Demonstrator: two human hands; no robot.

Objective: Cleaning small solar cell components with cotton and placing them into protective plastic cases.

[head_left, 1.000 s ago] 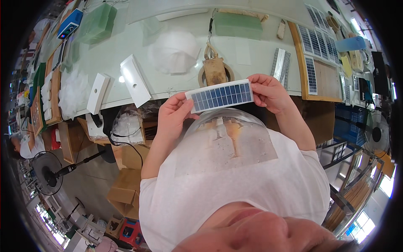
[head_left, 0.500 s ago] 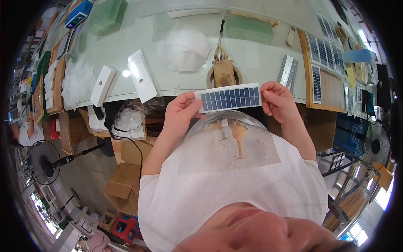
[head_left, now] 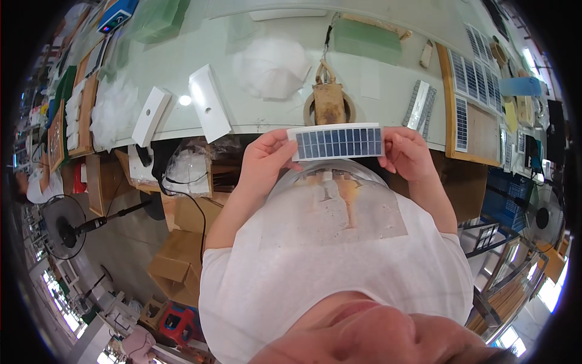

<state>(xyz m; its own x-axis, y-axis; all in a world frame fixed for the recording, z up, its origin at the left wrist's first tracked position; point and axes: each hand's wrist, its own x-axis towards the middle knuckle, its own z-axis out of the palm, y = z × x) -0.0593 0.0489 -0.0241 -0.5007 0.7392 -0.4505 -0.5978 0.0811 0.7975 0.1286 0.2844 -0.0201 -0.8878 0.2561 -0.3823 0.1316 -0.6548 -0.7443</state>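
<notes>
A small solar panel with dark blue cells and a white housing is held up in front of my chest, past the near edge of the bench. My left hand pinches its left end between thumb and fingers. At the right end my right hand has its fingers curled against the panel's edge. Just beyond the panel stands a soldering iron's worn tan block on a round ring, its cord running away across the bench. Two white housings with a small hole lie to the left.
Crumpled white plastic and a white rounded bundle lie on the bench. Green glass-like blocks stand at the back. On the right are metal strips and a wooden-edged tray with solar panels. A fan stands at left.
The panel has shifted slightly right and now lies more level. My right fingers have closed in around its right end. Both hands keep hold, and the view has tilted slightly.
</notes>
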